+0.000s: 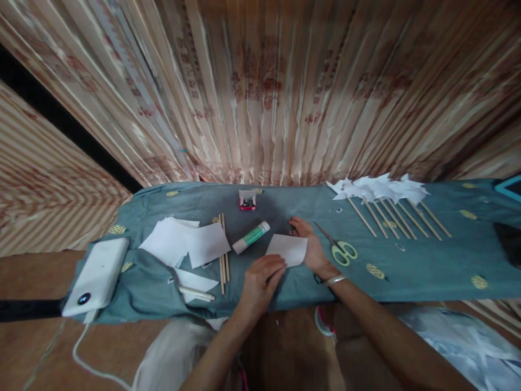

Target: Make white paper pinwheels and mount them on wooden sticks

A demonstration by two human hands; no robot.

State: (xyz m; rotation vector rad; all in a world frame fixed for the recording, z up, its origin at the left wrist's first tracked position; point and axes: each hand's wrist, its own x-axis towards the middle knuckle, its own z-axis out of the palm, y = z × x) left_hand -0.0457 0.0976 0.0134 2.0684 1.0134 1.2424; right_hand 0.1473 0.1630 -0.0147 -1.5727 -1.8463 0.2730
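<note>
A white square of paper (287, 248) is in front of me on the green cloth. The fingers and thumb of my left hand (264, 274) close on its lower left edge. My right hand (310, 244), with a bracelet at the wrist, rests against the paper's right edge, its fingers stretched past the upper right corner. Part of that palm is behind the paper. Just right of this hand lie scissors (341, 251) with light green handles. A green and white glue stick (251, 237) lies up and left of the paper. Behind it stands an open small red box (248, 203) of dark little pieces.
Stacked white paper sheets (165, 242) and thin wooden sticks (222, 255) lie left, near rolled white paper (197, 294). White paper pinwheels (378, 189) on sticks lie in a row at the back right. A white power bank (97, 274) with a cable is at the left edge.
</note>
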